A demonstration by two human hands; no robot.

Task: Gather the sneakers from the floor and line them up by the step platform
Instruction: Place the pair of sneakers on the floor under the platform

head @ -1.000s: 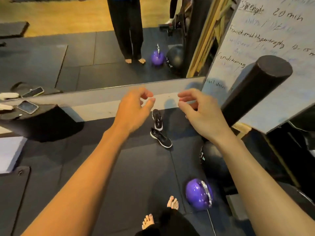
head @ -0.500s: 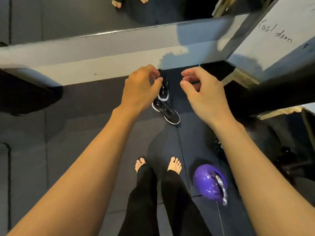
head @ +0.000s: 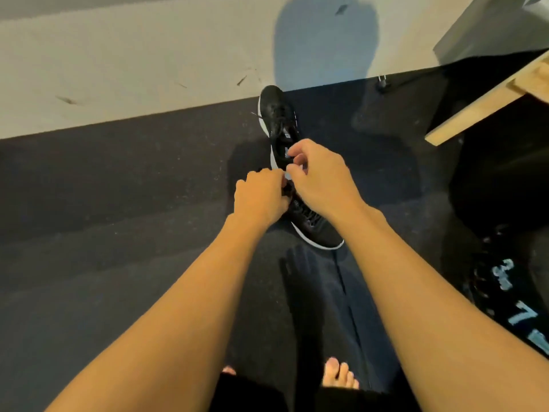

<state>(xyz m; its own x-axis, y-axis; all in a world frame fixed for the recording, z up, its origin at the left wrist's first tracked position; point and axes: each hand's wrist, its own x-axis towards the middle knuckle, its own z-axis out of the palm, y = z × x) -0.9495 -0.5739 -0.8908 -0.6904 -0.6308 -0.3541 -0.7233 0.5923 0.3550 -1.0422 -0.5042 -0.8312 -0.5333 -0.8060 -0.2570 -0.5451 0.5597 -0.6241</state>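
Two black sneakers with white soles lie on the dark rubber floor. The far sneaker (head: 277,118) points its toe at the pale wall base. The near sneaker (head: 316,228) angles toward the lower right, its heel hidden under my hands. My left hand (head: 260,197) is curled with its fingers closed at the near sneaker's heel. My right hand (head: 322,176) pinches the heel collar of the far sneaker between thumb and fingers. Both shoes rest on the floor. No step platform is in view.
A pale wall strip (head: 148,69) runs across the top. A wooden board frame (head: 487,107) juts in at upper right, with a dark bulky shape (head: 505,179) below it. A black ball with pale numbers (head: 517,310) sits at right. My bare feet (head: 340,377) stand below.
My view has dropped and come closer to the floor. Both hands have come down from above the sneakers onto their heels and closed there. The purple ball has left the view.
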